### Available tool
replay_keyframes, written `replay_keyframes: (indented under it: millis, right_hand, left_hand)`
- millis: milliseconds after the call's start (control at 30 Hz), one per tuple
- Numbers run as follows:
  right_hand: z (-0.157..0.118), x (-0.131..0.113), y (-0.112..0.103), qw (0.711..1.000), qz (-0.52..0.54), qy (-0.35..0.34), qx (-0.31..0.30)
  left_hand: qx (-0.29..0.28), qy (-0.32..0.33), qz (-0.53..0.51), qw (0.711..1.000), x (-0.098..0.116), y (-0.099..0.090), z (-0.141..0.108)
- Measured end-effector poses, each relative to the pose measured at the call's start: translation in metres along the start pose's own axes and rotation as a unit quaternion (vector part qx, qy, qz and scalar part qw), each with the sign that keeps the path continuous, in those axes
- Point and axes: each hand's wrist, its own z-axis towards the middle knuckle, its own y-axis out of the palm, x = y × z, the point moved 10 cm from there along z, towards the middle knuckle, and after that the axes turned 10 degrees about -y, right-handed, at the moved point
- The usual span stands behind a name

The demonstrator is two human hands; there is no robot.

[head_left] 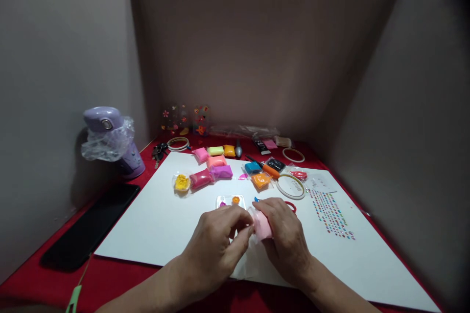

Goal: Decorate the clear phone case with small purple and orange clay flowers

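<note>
My right hand (pixel 288 234) is wrapped round a packet of pale pink modelling clay (pixel 263 225) in clear wrapping, above the front of a white board (pixel 147 220). My left hand (pixel 220 239) pinches at the packet's left edge, thumb against forefinger. Whether a bit of clay is between those fingertips I cannot make out. Just behind my hands lies a small clear tray (pixel 228 199) with an orange piece (pixel 235 200) and a purple piece (pixel 223 204) on it. Red scissor handles (pixel 291 207) show partly beside my right hand.
Several wrapped clay packets, among them a dark pink one (pixel 201 179) and an orange one (pixel 261 181), lie farther back. White hoops (pixel 291 187) and a gem sticker sheet (pixel 330 212) are on the right. A purple bottle (pixel 128 156) and black phone (pixel 91 227) stand and lie left.
</note>
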Motion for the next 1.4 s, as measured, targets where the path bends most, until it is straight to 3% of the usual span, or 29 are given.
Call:
replay_keyframes:
  millis: [133, 233, 367, 667, 1000, 1167, 1400]
  right_hand:
    - [0.001, -0.002, 0.000, 1.000, -0.002, -0.007, 0.001]
    - [0.001, -0.001, 0.001, 1.000, -0.003, -0.006, -0.004]
    - [0.000, 0.004, 0.002, 1.000, -0.005, 0.015, -0.006]
    - [-0.004, 0.011, 0.003, 0.999, 0.010, 0.045, -0.009]
    - [-0.018, 0.045, 0.003, 0.985, -0.070, 0.157, -0.009]
    - [-0.023, 0.062, -0.004, 0.972, -0.091, 0.216, 0.000]
    - [-0.022, 0.078, 0.000, 0.962, -0.135, 0.222, -0.087]
  left_hand:
    - [-0.051, -0.125, -0.131, 0.982, -0.019, 0.006, 0.003]
    - [-0.120, -0.229, -0.292, 0.921, -0.034, 0.020, 0.003]
    - [-0.141, -0.220, -0.416, 0.871, -0.034, 0.021, 0.006]
    - [-0.133, -0.235, -0.503, 0.821, -0.037, 0.018, 0.008]
    - [-0.143, -0.245, -0.521, 0.805, -0.038, 0.018, 0.006]
    - [-0.101, -0.239, -0.520, 0.814, -0.041, 0.008, 0.010]
    - [-0.090, -0.238, -0.521, 0.815, -0.042, 0.004, 0.012]
